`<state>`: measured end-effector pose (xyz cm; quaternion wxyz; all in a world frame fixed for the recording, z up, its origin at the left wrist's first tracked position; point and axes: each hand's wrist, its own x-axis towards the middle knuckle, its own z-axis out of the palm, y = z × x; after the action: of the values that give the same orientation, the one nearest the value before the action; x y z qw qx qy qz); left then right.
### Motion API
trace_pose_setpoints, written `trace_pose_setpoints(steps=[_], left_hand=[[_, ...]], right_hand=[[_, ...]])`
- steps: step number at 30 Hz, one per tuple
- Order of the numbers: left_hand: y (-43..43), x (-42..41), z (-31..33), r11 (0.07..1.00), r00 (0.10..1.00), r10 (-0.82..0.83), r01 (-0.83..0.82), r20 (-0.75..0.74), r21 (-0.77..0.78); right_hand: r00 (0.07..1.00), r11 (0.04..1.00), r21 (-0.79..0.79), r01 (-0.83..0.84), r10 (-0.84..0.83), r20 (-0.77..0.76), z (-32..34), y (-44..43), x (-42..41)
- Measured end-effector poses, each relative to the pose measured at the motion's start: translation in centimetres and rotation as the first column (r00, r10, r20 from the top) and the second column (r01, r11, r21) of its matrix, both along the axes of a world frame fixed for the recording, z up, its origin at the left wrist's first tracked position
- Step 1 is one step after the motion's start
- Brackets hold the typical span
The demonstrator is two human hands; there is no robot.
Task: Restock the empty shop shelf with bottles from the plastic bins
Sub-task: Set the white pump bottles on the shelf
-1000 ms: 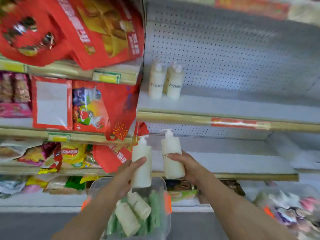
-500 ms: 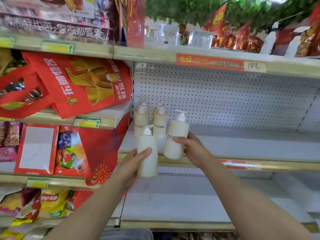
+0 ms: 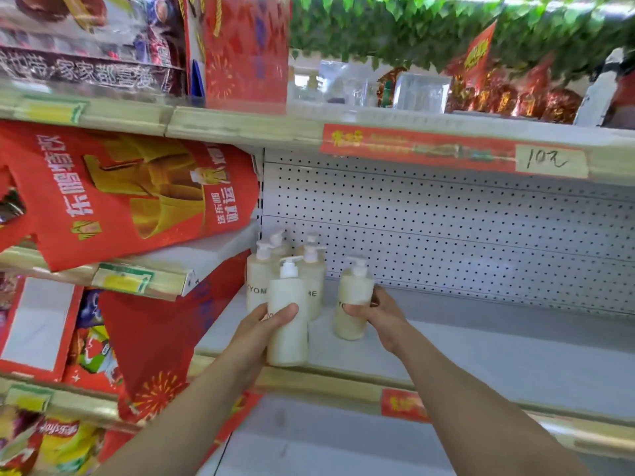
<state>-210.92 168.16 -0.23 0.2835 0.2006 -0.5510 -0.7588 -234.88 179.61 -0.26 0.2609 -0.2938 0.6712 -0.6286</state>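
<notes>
My left hand point(image 3: 263, 329) grips a cream pump bottle point(image 3: 288, 324) upright, just over the front edge of the white shelf point(image 3: 481, 348). My right hand point(image 3: 379, 312) holds a second cream pump bottle point(image 3: 354, 300), its base on or just above the shelf, to the right of the standing group. Several matching bottles point(image 3: 257, 281) stand at the shelf's back left corner against the perforated back panel point(image 3: 446, 242). The plastic bins are out of view.
A red gift bag point(image 3: 130, 197) leans on the neighbouring shelf at left, close to the bottles. The shelf above carries a red price strip point(image 3: 446, 149) and clear boxes. A lower white shelf point(image 3: 326, 438) shows between my arms. Snack packs point(image 3: 62, 441) sit low left.
Both hands rose from above the bin to the shelf, each carrying a bottle. The right bottle now sits at shelf level beside the standing group; the bin has dropped out of view.
</notes>
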Motion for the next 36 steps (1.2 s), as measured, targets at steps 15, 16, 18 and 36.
trace_pose_setpoints(steps=[15, 16, 18, 36], left_hand=[[-0.6, -3.3, 0.1, 0.995, 0.995, 0.095, -0.095, 0.002, -0.016], [-0.5, -3.3, 0.1, 0.995, 0.995, 0.096, -0.096, 0.002, -0.018], [-0.5, -3.4, 0.1, 0.995, 0.995, 0.098, -0.098, 0.010, -0.026], [2.4, -7.0, 2.5, 0.991, 0.997, 0.028, -0.019, 0.070, -0.129]], right_hand=[[0.979, 0.990, 0.122, 0.074, -0.048, -0.199, -0.3, -7.0, -7.3], [0.979, 0.990, 0.118, 0.075, -0.050, -0.197, -0.5, -7.2, -7.5], [0.979, 0.990, 0.121, 0.078, -0.053, -0.197, -0.5, -7.5, -7.7], [0.991, 0.991, -0.018, 0.133, -0.133, -0.024, 6.4, -2.0, -0.4]])
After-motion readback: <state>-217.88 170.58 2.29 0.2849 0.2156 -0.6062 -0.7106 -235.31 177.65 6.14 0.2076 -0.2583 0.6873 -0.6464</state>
